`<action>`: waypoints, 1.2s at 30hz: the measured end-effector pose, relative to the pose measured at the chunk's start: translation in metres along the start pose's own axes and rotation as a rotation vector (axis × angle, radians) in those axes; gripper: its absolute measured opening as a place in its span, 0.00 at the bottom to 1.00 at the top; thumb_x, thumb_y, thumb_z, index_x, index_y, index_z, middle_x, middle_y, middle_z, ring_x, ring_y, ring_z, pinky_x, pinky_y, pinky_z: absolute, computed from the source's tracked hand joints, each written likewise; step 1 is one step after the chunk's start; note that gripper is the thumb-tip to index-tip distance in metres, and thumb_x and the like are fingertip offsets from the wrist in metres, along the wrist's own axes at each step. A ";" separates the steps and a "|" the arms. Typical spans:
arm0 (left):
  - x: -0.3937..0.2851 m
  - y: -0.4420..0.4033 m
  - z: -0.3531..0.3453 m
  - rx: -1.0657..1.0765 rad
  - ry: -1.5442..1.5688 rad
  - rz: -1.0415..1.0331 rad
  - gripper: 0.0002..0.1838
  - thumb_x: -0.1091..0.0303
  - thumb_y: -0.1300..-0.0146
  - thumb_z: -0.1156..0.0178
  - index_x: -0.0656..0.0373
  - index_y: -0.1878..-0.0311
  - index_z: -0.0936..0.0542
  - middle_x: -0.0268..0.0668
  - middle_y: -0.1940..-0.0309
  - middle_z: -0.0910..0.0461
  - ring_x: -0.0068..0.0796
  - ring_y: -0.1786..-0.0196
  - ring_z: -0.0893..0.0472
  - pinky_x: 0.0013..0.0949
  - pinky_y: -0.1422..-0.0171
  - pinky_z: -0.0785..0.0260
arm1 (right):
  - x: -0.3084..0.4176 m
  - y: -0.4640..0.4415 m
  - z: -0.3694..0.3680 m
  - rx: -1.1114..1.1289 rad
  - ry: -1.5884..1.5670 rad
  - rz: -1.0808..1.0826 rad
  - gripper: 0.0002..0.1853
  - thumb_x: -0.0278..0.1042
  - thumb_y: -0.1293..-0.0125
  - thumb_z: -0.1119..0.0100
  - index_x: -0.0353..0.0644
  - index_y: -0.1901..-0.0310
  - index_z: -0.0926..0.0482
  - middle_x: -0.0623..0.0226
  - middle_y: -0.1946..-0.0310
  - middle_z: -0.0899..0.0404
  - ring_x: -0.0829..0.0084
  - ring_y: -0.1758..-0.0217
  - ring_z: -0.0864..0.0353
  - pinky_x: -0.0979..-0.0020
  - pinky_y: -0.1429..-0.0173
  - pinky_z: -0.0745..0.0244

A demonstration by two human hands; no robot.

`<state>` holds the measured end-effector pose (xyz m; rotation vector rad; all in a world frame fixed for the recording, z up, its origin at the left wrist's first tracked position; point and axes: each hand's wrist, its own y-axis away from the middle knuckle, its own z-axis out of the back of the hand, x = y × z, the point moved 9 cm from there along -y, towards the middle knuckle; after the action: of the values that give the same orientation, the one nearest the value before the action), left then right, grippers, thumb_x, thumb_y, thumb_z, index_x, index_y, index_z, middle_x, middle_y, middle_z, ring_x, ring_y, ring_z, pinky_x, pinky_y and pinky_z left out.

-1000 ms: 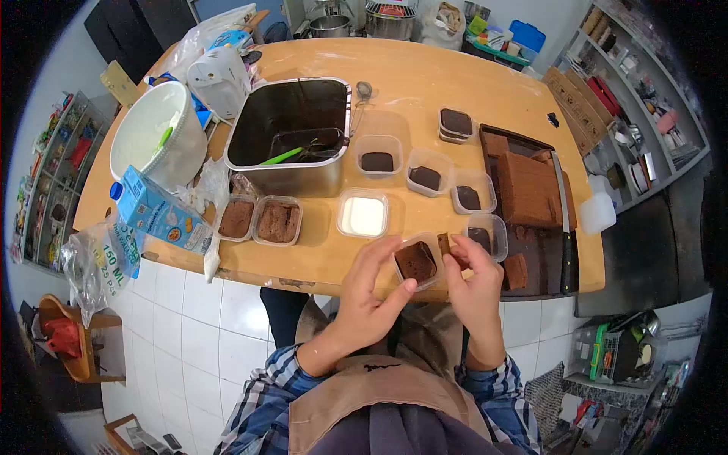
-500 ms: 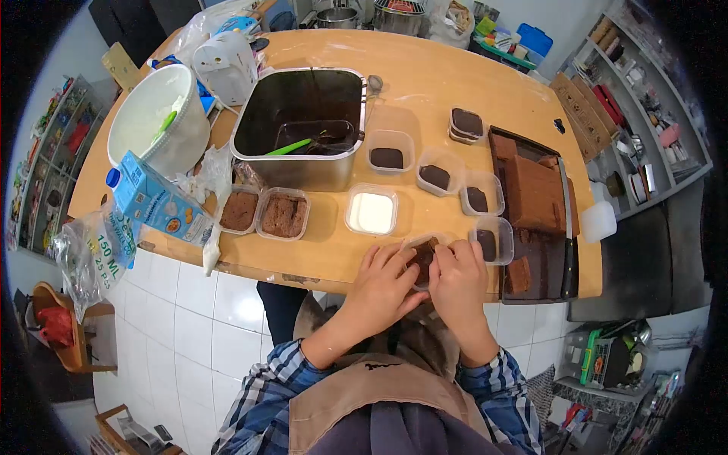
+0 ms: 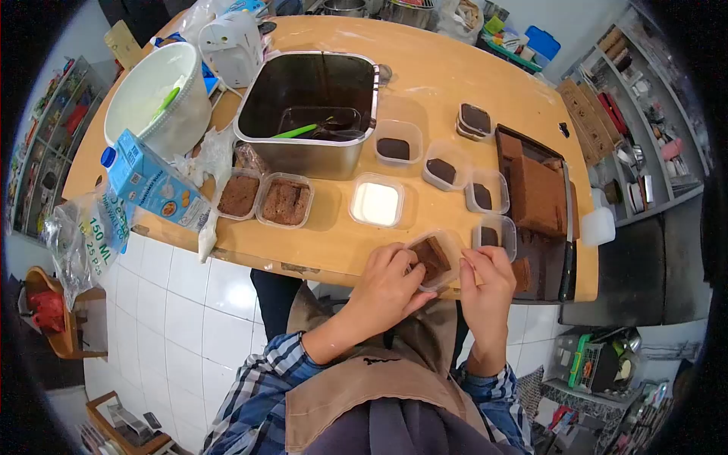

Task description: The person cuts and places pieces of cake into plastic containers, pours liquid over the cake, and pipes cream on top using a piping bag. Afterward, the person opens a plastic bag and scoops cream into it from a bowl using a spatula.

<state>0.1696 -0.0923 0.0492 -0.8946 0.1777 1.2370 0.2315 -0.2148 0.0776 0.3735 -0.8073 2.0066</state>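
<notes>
A clear plastic cup point(image 3: 447, 246) with a piece of chocolate cake point(image 3: 431, 259) in it stands at the table's front edge. My left hand point(image 3: 390, 280) is closed around the cup's left side, fingertips at its rim. Beside the cup's right rim is my right hand point(image 3: 489, 284), with thumb and forefinger drawn together; whatever may be between them is too small to tell. Just behind it stands a cup with a dark layer point(image 3: 489, 235). A dark tray point(image 3: 542, 262) at the right holds a block of chocolate cake point(image 3: 537, 193) and a long knife point(image 3: 566, 269).
Several more cups with dark bottoms point(image 3: 441, 173) stand behind. A white-filled cup point(image 3: 377, 205) and two cake-filled cups point(image 3: 285, 201) are left of my hands. Farther back are a metal container point(image 3: 307, 155), a white bowl point(image 3: 125, 114) and a blue carton point(image 3: 155, 178).
My right hand has drawn back to the right, out of the cup, uncovering the cake inside. My left hand stays on the cup. The camera view has shifted slightly.
</notes>
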 end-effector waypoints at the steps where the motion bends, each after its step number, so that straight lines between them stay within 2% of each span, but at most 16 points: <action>1: 0.000 0.000 -0.001 -0.003 -0.004 0.003 0.21 0.61 0.55 0.29 0.63 0.61 0.23 0.42 0.59 0.27 0.46 0.51 0.29 0.44 0.48 0.36 | -0.005 0.003 -0.002 0.030 -0.035 -0.043 0.09 0.24 0.46 0.40 0.35 0.62 0.20 0.58 0.64 0.25 0.57 0.61 0.24 0.62 0.58 0.29; 6: -0.001 0.002 -0.002 -0.022 -0.020 0.013 0.24 0.60 0.56 0.29 0.64 0.58 0.23 0.43 0.59 0.28 0.46 0.53 0.29 0.44 0.49 0.37 | -0.019 0.004 -0.016 0.110 -0.097 -0.180 0.09 0.23 0.44 0.41 0.34 0.60 0.21 0.55 0.66 0.23 0.56 0.64 0.22 0.62 0.60 0.28; 7: 0.001 0.003 -0.003 -0.018 -0.013 0.026 0.27 0.60 0.57 0.28 0.64 0.55 0.25 0.44 0.57 0.28 0.46 0.52 0.29 0.44 0.48 0.37 | -0.021 0.004 -0.018 0.118 -0.118 -0.214 0.09 0.23 0.44 0.41 0.34 0.60 0.21 0.54 0.67 0.22 0.56 0.65 0.22 0.63 0.61 0.28; 9: 0.003 0.006 -0.004 -0.009 0.003 0.052 0.33 0.59 0.58 0.27 0.65 0.48 0.27 0.46 0.54 0.30 0.48 0.51 0.30 0.44 0.46 0.37 | -0.019 0.003 -0.017 0.072 -0.114 -0.151 0.09 0.23 0.43 0.42 0.34 0.60 0.21 0.54 0.70 0.22 0.57 0.67 0.21 0.63 0.62 0.27; 12: 0.012 0.017 0.003 -0.145 0.185 0.148 0.46 0.58 0.61 0.24 0.64 0.39 0.35 0.49 0.46 0.35 0.49 0.47 0.30 0.45 0.41 0.37 | -0.014 0.001 -0.013 0.024 -0.127 -0.082 0.08 0.21 0.43 0.43 0.34 0.61 0.21 0.54 0.72 0.22 0.58 0.69 0.21 0.64 0.64 0.27; 15: 0.020 0.023 0.008 -0.173 0.264 0.224 0.55 0.60 0.63 0.22 0.67 0.34 0.45 0.52 0.43 0.37 0.51 0.41 0.33 0.44 0.35 0.39 | -0.012 0.002 -0.009 0.030 -0.199 -0.098 0.07 0.21 0.44 0.43 0.34 0.63 0.21 0.55 0.72 0.21 0.61 0.71 0.21 0.67 0.67 0.27; 18: 0.035 0.029 -0.005 -0.134 0.601 0.318 0.60 0.62 0.65 0.20 0.65 0.32 0.50 0.50 0.40 0.39 0.46 0.37 0.35 0.41 0.33 0.41 | 0.000 0.004 -0.002 0.056 -0.308 -0.145 0.06 0.21 0.45 0.41 0.33 0.64 0.20 0.56 0.74 0.21 0.63 0.73 0.21 0.69 0.68 0.27; 21: 0.027 0.028 -0.011 -0.177 0.793 0.219 0.59 0.65 0.64 0.21 0.64 0.32 0.51 0.48 0.39 0.38 0.41 0.36 0.35 0.40 0.33 0.41 | 0.007 0.008 -0.001 0.091 -0.395 -0.119 0.07 0.21 0.45 0.40 0.34 0.64 0.20 0.57 0.74 0.21 0.62 0.73 0.21 0.70 0.68 0.27; 25: 0.026 0.035 -0.022 -0.174 0.782 0.229 0.56 0.66 0.62 0.22 0.63 0.32 0.49 0.46 0.41 0.34 0.39 0.39 0.31 0.39 0.35 0.38 | 0.024 0.008 0.006 0.115 -0.321 -0.017 0.08 0.23 0.46 0.38 0.36 0.63 0.20 0.58 0.70 0.22 0.61 0.68 0.21 0.68 0.66 0.26; 26: 0.026 0.036 -0.021 -0.195 0.733 0.221 0.56 0.66 0.62 0.22 0.63 0.33 0.48 0.46 0.42 0.33 0.39 0.40 0.30 0.39 0.36 0.38 | 0.038 0.008 0.012 0.069 -0.214 0.129 0.09 0.25 0.49 0.36 0.38 0.64 0.20 0.58 0.63 0.23 0.59 0.61 0.23 0.65 0.60 0.26; 30: 0.023 0.039 -0.027 -0.258 0.709 0.137 0.54 0.67 0.62 0.22 0.64 0.34 0.46 0.45 0.44 0.32 0.38 0.43 0.28 0.38 0.38 0.35 | 0.055 0.010 0.010 0.107 -0.057 0.233 0.09 0.30 0.53 0.35 0.41 0.67 0.20 0.58 0.56 0.26 0.56 0.53 0.28 0.61 0.53 0.28; 31: 0.016 0.033 -0.021 -0.207 0.678 0.111 0.54 0.68 0.62 0.22 0.65 0.35 0.47 0.46 0.45 0.31 0.37 0.44 0.27 0.38 0.39 0.34 | 0.055 0.011 0.010 0.110 -0.022 0.234 0.09 0.30 0.53 0.35 0.40 0.68 0.20 0.58 0.56 0.26 0.56 0.54 0.28 0.61 0.54 0.28; 36: 0.006 0.032 -0.015 -0.217 0.556 0.085 0.55 0.67 0.63 0.22 0.65 0.34 0.49 0.47 0.45 0.31 0.38 0.44 0.27 0.39 0.39 0.34 | 0.053 0.013 0.007 0.069 0.041 0.273 0.07 0.29 0.54 0.41 0.35 0.72 0.22 0.58 0.60 0.25 0.59 0.57 0.28 0.62 0.58 0.30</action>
<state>0.1485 -0.0968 0.0203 -1.4218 0.5353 1.0722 0.1917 -0.1902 0.1065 0.2716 -0.7998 2.2927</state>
